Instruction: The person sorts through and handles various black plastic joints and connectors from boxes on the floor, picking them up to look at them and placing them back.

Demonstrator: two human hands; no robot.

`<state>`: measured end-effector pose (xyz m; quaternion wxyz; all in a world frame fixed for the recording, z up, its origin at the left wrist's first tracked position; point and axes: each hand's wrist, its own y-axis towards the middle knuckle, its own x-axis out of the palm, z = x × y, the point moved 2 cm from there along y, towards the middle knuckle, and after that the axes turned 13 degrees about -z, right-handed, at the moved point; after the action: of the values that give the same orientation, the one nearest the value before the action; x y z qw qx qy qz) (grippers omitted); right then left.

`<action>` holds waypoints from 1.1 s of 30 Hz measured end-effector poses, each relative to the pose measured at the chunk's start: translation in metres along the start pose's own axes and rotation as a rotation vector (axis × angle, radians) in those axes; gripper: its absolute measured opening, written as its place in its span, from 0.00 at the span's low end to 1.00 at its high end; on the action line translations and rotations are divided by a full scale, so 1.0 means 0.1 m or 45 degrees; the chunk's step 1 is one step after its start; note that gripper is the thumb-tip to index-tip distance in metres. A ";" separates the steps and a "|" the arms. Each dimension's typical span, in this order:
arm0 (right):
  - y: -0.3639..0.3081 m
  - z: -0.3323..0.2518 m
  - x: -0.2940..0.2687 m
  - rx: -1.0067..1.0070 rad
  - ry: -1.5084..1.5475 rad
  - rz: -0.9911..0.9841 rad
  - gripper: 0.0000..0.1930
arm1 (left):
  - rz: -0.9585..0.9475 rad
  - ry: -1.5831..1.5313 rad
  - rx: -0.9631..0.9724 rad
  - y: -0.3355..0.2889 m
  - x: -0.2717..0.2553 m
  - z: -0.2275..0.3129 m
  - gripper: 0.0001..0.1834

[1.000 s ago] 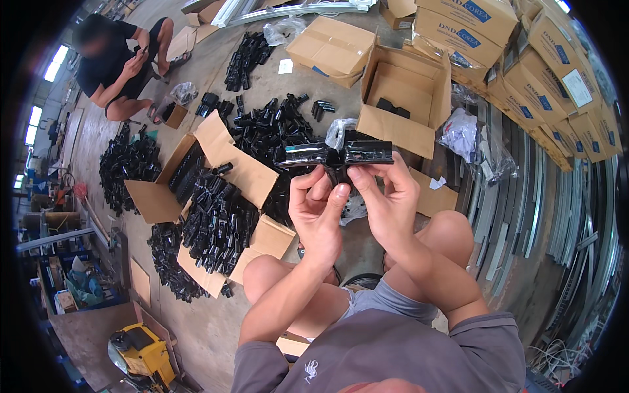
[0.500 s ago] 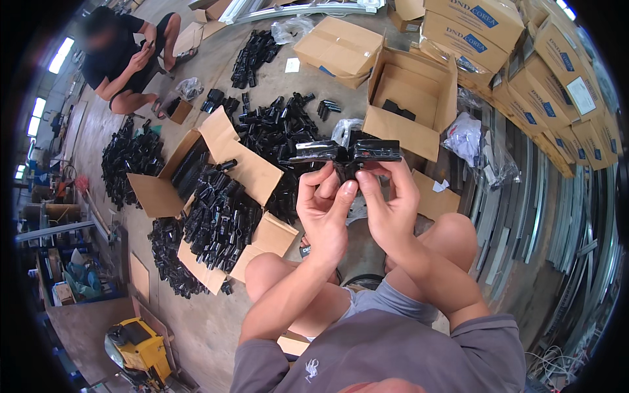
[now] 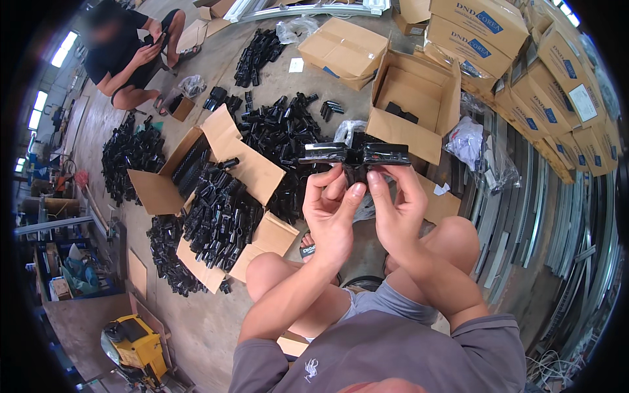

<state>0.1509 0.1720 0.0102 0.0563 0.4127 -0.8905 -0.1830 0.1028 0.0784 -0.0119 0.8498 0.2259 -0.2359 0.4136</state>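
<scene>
Between my two hands, held up in front of my knees, is a glossy black bracket-like part [image 3: 386, 154] with two wide arms and a narrower stem below its middle. My left hand [image 3: 333, 213] pinches the stem and left side between thumb and fingers. My right hand [image 3: 398, 206] grips the right side, its thumb up against the centre. Beyond it lies a heap of similar black parts [image 3: 282, 128] on the floor. To the left, an open cardboard box [image 3: 255, 170] spills many more black parts [image 3: 223, 213].
An open carton [image 3: 419, 85] with a few black pieces stands ahead right, beside a closed carton [image 3: 344, 49]. Stacked boxes [image 3: 544, 92] and long metal profiles [image 3: 517, 216] line the right. A person [image 3: 128, 56] squats at far left. A yellow machine [image 3: 141, 344] sits lower left.
Both hands and the black part have shifted slightly right and down in the picture. My grip looks the same. The squatting person's hands have moved a little.
</scene>
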 end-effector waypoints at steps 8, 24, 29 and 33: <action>0.02 0.08 -0.05 -0.070 -0.161 -0.054 0.08 | 0.006 -0.013 0.008 0.01 -0.03 -0.01 0.19; -0.05 0.09 0.04 0.106 0.395 0.093 0.06 | 0.025 0.031 -0.046 0.00 0.00 -0.04 0.18; -0.04 0.16 0.01 0.114 0.201 -0.015 0.10 | 0.014 0.009 -0.036 -0.01 -0.02 -0.02 0.18; -0.06 0.14 0.06 0.158 0.529 0.040 0.07 | 0.027 0.023 -0.036 0.00 -0.03 -0.02 0.18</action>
<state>0.1471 0.1679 -0.0057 0.2158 0.4303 -0.8757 -0.0378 0.1015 0.0776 -0.0155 0.8506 0.2075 -0.2365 0.4214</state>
